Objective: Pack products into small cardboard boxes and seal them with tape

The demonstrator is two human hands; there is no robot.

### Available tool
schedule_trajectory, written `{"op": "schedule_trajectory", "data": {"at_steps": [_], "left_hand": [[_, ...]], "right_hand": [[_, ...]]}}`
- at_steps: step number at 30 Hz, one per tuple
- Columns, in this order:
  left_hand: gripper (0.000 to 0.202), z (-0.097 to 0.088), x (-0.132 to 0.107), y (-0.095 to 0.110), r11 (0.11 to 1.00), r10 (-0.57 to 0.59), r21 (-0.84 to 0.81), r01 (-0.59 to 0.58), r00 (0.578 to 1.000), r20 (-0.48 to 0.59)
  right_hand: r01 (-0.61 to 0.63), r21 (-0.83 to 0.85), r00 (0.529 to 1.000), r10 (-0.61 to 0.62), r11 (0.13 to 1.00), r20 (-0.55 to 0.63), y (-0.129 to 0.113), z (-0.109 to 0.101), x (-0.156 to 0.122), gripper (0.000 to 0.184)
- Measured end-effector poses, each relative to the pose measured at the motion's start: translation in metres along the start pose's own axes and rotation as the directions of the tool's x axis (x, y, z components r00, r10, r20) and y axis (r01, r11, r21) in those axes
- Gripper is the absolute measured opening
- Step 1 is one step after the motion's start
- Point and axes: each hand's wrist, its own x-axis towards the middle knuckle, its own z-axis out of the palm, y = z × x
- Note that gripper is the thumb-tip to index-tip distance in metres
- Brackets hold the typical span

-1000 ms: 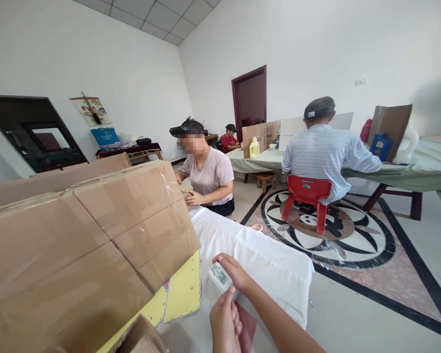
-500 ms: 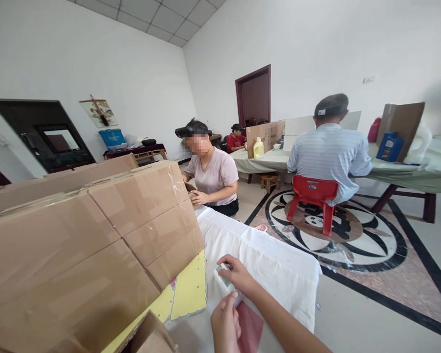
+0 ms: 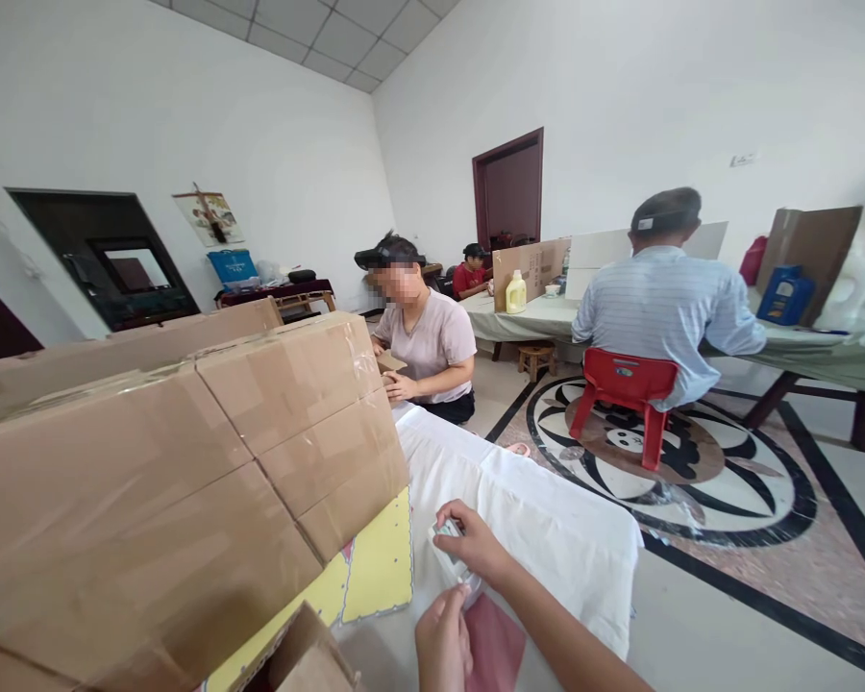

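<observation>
My right hand (image 3: 476,545) is curled round a small white device with a screen (image 3: 448,531), held just above the white cloth (image 3: 548,524) on the table. My left hand (image 3: 443,641) rises from the bottom edge right below it, fingers bunched together near the device's lower end; whether it touches the device is unclear. A dark red sheet (image 3: 494,644) lies under my right forearm.
A tall wall of taped cardboard boxes (image 3: 187,461) fills the left. Yellow foam mats (image 3: 379,567) lie at its foot. A seated person (image 3: 425,336) works beyond the cloth; another sits on a red chair (image 3: 624,389) at a green-covered table (image 3: 800,346).
The camera has swung slightly left, shifting the scene right. My right hand has closed more over the white device and tilted it, hiding its screen; my left hand stays just beneath.
</observation>
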Motion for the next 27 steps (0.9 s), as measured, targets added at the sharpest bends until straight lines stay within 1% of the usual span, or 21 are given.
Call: {"op": "schedule_trajectory", "data": {"at_steps": [4,7,10,13,16,18,20,22,25,27], "left_hand": [[0.046,-0.002,0.002,0.000,0.999,0.034,-0.003,-0.034,0.999,-0.011],[0.043,-0.006,0.005,0.003,0.998,0.069,0.002,-0.069,0.998,-0.006],[0.043,-0.012,0.007,0.009,0.997,0.068,0.033,-0.069,0.997,0.035],[0.035,-0.015,0.005,0.018,0.994,0.074,0.081,-0.079,0.995,0.072],[0.030,-0.016,-0.002,0.024,0.993,0.076,0.083,-0.083,0.993,0.086],[0.029,-0.015,-0.004,0.026,0.997,0.054,0.046,-0.059,0.994,0.098],[0.031,-0.015,-0.002,0.024,0.999,0.042,0.018,-0.044,0.994,0.103],[0.034,-0.014,0.003,0.019,0.999,0.035,0.024,-0.037,0.997,0.074],[0.039,-0.013,0.010,0.011,0.998,0.024,0.057,-0.025,0.999,0.021],[0.041,-0.013,0.010,0.009,0.999,0.021,0.048,-0.023,0.999,0.045]], "right_hand": [[0.026,-0.032,0.999,-0.027,0.999,-0.022,0.001,0.002,-0.001,0.016],[0.020,-0.060,0.997,-0.025,0.998,-0.075,0.003,0.008,0.000,0.018],[0.045,-0.069,0.990,-0.053,0.997,-0.129,0.006,0.014,0.002,0.017],[0.090,-0.054,0.985,-0.097,0.994,-0.140,0.007,0.019,0.003,0.014],[0.099,-0.033,0.985,-0.103,0.995,-0.136,0.006,0.018,0.004,0.010],[0.074,-0.013,0.989,-0.075,0.997,-0.127,0.005,0.016,0.006,0.008],[0.039,0.011,0.992,-0.037,0.999,-0.119,0.005,0.012,0.009,0.016],[0.021,0.028,0.993,-0.018,0.999,-0.116,0.006,0.010,0.012,0.021],[0.103,-0.015,0.993,-0.104,0.995,-0.060,0.010,0.009,0.014,0.015],[0.175,-0.061,0.984,-0.176,0.983,-0.010,0.012,0.009,0.015,0.014]]}}
